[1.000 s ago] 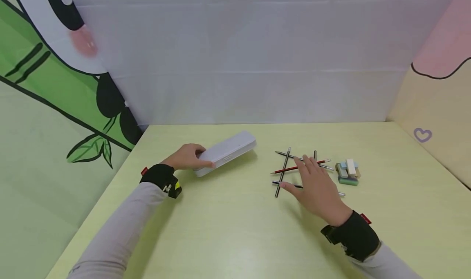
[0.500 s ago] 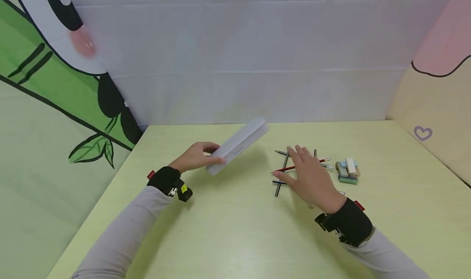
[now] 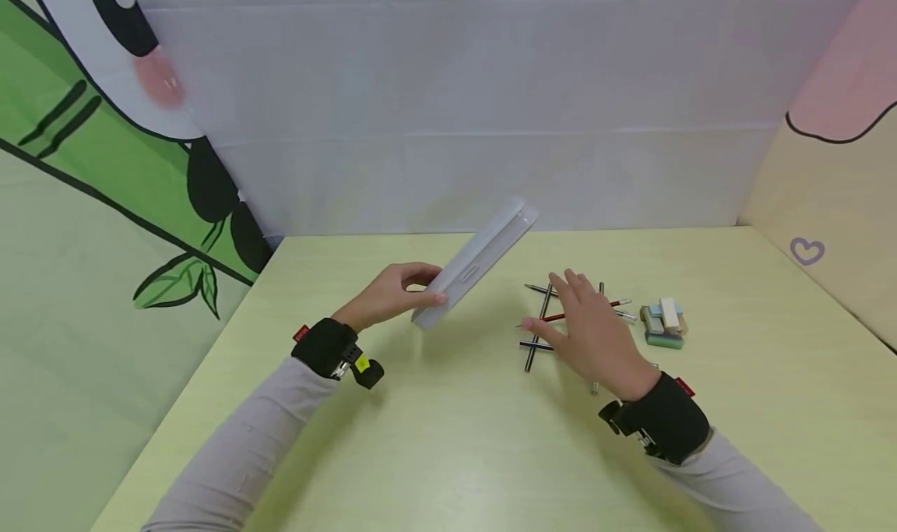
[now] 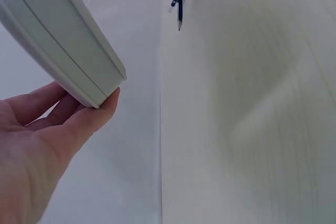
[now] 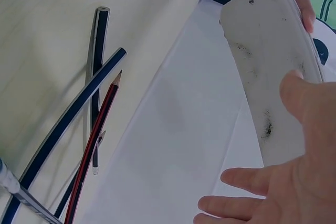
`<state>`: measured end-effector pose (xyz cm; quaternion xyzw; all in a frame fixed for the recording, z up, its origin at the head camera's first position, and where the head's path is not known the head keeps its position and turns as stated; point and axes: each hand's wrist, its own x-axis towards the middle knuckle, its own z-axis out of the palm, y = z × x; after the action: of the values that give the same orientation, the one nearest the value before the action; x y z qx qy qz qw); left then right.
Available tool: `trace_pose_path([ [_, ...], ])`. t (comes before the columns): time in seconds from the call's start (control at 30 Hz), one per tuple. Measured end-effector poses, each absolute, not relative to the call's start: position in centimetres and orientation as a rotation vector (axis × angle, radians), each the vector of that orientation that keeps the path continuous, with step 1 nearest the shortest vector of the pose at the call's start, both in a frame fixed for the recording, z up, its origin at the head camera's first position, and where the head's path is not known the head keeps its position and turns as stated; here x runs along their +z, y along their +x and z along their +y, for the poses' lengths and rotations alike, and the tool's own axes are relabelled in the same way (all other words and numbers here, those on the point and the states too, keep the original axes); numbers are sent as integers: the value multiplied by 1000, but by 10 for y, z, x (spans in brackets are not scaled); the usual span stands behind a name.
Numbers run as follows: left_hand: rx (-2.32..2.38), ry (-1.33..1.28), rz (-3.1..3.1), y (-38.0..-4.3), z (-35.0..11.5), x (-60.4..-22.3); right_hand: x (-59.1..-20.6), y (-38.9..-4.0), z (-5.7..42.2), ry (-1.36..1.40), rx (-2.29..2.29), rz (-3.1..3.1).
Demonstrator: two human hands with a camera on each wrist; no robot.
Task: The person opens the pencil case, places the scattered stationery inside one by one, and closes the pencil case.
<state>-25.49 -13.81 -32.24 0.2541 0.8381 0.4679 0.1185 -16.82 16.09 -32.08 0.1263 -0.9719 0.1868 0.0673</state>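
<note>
A long white pencil case is held tilted above the table, its far end raised. My left hand grips its near end between thumb and fingers; in the left wrist view the case looks closed. My right hand hovers over the pencils with its fingers spread, holding nothing. Several dark pencils and a red pencil lie crossed beneath it, partly hidden. Seen by the right wrist camera, the case's white face bears dark smudges, and the red pencil lies across the dark ones.
A small pile of erasers, white, blue and green, sits right of the pencils. The pale yellow table meets a white backdrop at the back, and printed panels stand at the sides.
My left hand has lifted the pencil case up and rightward off the table, tilting its far end higher. My right hand has shifted slightly up and left over the pencils, fingers still spread.
</note>
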Motion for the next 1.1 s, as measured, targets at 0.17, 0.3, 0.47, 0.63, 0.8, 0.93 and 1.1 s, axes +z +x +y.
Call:
trace_pose_path([
  [0.17,1454,763,2399,-251,-133,-319,-317,-169,161,390,577,-2920],
  [0.3,1524,759,2364,-249,-127,-315,-312,-173,161,390,632,-2928],
  [0.47,1609,782,2300,-247,-120,-314,-302,-179,157,409,751,-2908],
  [0.63,1674,806,2222,-247,-113,-314,-293,-183,155,420,792,-2906],
  [0.8,1710,800,2184,-247,-109,-316,-287,-191,158,436,869,-2919],
  [0.93,1743,796,2166,-246,-104,-317,-281,-200,160,463,1034,-2904],
  [1.1,1795,791,2129,-239,-96,-316,-277,-208,164,526,1231,-2838],
])
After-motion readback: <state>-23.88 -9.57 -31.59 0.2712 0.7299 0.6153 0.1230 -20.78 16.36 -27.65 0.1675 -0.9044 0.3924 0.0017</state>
